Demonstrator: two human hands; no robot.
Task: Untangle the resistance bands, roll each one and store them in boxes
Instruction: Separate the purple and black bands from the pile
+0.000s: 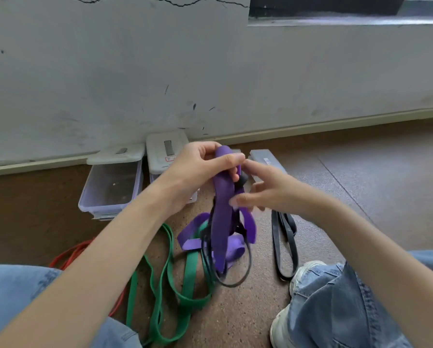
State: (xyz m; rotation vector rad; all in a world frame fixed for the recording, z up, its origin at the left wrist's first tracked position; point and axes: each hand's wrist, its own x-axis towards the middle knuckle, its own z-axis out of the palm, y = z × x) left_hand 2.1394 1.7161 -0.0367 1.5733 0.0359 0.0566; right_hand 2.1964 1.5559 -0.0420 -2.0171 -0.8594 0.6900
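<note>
Resistance bands lie tangled on the brown floor (pixel 235 317) between the person's denim-clad knees. Nearest, at left, a green band (pixel 170 292) loops across the floor, with a red band (pixel 71 256) partly hidden under the left forearm. At right, beside a white shoe (pixel 301 275), a dark grey band (pixel 283 244) lies on its own, apart from the tangle. In the middle, a purple band (pixel 221 222) hangs upright, a thin black band (pixel 238 280) twisted around its lower part. The left hand (pixel 198 169) grips the top of the purple band, fingers curled round it. The right hand (pixel 263 189), fingers spread and blurred, reaches to the band from the right; whether it touches cannot be told. Farther off, against the grey wall (pixel 135 71), stands an open clear box (pixel 111 189), its lid (pixel 116 153) leaning behind, with more boxes (pixel 165 156) to its right.
</note>
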